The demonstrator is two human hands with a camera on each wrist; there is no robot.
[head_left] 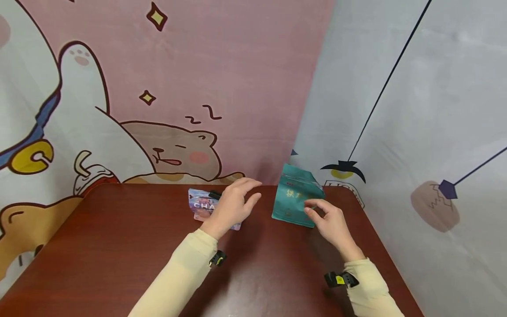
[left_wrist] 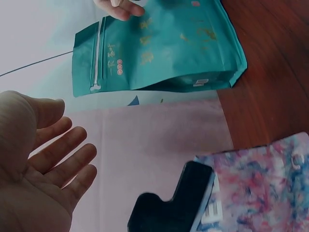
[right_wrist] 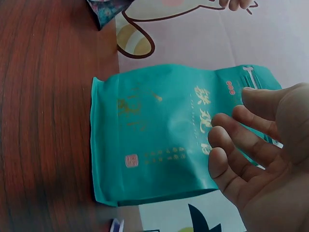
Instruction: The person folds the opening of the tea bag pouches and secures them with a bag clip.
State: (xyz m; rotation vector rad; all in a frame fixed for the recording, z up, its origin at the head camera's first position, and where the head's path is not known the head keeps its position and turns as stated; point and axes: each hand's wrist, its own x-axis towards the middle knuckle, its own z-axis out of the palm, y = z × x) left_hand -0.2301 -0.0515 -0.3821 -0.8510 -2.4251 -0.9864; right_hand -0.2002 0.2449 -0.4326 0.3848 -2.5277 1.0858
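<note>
A teal stand-up pouch [head_left: 297, 198] with gold characters and a zip strip near its top stands at the back right of the table. My right hand [head_left: 326, 220] is beside its right side, fingers loosely bent and apart from the thumb; nothing is held in them. Whether the fingertips [right_wrist: 219, 162] touch the pouch I cannot tell. Over to the left is a pink, blue and purple printed pouch [head_left: 200, 204], with a black clip [left_wrist: 178, 198] at its edge. My left hand [head_left: 233, 204] hovers in front of it, hiding part, its fingers relaxed and holding nothing.
Both pouches are on a reddish-brown table [head_left: 253, 273]. Behind it hangs a pink cloth [head_left: 245, 88] with cartoon animals, and a pale grey cloth [head_left: 416, 110] runs along the right edge. Black straps [head_left: 341, 279] with small devices sit on the wrists.
</note>
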